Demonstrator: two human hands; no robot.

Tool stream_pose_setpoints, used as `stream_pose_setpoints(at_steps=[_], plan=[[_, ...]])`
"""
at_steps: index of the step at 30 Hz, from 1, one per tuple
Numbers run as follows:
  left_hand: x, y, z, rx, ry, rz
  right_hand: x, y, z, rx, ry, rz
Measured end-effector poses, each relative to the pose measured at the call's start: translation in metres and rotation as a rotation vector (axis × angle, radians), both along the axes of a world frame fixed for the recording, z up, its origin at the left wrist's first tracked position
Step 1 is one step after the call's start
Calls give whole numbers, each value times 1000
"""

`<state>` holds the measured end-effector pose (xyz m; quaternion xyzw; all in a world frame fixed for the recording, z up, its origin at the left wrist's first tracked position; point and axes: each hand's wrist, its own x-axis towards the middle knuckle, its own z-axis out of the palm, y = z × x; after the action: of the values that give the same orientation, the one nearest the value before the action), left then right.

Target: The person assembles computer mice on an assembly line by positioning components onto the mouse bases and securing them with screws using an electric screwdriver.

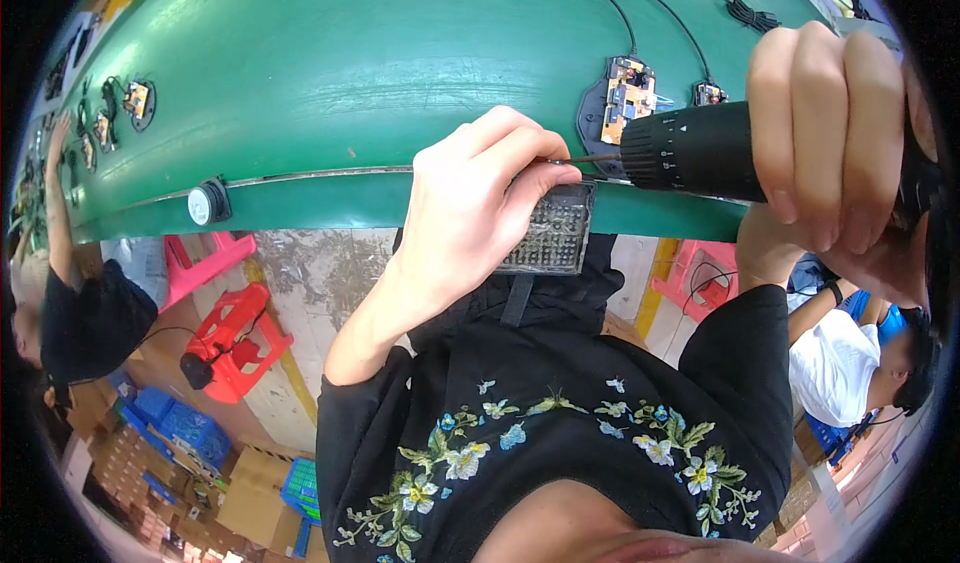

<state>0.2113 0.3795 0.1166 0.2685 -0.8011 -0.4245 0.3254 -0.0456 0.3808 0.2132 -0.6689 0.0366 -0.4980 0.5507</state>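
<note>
Though contents indistinct — tray [556,241] by left hand [478,191]

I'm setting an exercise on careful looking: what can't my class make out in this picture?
All in the head view:
Tip of the thin bit: hidden by the left hand.
Clear gridded piece, left part: behind the same hand.
Black screwdriver, rear part: covered by the right hand.
Dark housing, lower right: behind the screwdriver.
Far-left co-worker's hand: too small to tell its grip.
</note>
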Motion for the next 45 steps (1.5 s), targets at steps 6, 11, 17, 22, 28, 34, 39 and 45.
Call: stream_pose_setpoints(at_steps=[6, 11, 17, 22, 28, 34, 39, 45], plan=[[-1, -1, 2, 17, -21, -85, 12, 7, -4, -10, -98, -65], [4, -1, 9, -30, -27, -44, 15, 7, 15, -41, 66, -82], [21, -12, 14, -84, -21, 42, -8, 26, 18, -12, 184, -382], [34, -13, 1, -104, 17, 133, -8, 32, 10, 95, 131, -571], [34, -10, -3, -42, 11, 129, -16, 28, -9, 112, 101, -594], [32, -11, -1, -28, 5, 127, -19, 24, -23, 127, 93, -622], [32, -10, -2, -31, 7, 125, -15, 20, -25, 128, 137, -625], [30, -10, 1, -40, 37, 114, -20, 19, -28, 122, 80, -629]])
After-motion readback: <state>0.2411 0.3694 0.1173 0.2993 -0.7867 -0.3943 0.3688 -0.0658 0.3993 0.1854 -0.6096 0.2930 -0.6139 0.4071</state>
